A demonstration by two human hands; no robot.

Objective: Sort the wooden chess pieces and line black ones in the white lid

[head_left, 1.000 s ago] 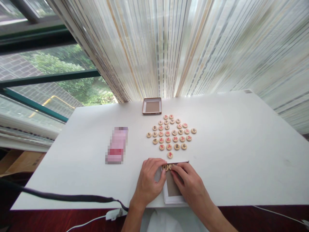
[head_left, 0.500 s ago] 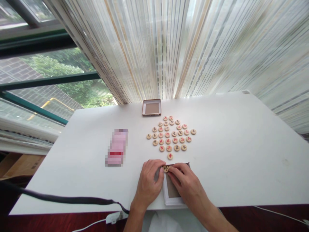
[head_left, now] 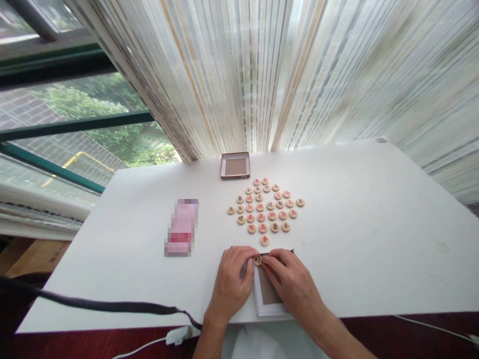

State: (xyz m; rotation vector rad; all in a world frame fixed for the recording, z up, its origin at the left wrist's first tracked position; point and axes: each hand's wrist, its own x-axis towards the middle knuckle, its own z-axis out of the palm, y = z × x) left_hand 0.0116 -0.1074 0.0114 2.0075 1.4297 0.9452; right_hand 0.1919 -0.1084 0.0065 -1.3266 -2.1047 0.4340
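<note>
The left hand [head_left: 231,276] is curved at the left side of an open box [head_left: 271,290], its fingertips at the far left corner; whether it grips the wall cannot be determined. The right hand [head_left: 294,279] reaches over the box from the right, fingers bent and tips brought together just beside a round black-marked piece [head_left: 258,260], which lies in that far left corner. Whether the right fingertips pinch anything cannot be determined, the fingers blocking the view. The box stands at the near edge of the table [head_left: 374,229]. Beyond it, loose round pieces [head_left: 260,207] marked red or black lie spread in rows. A shallow tray [head_left: 235,167] sits near the far edge.
</note>
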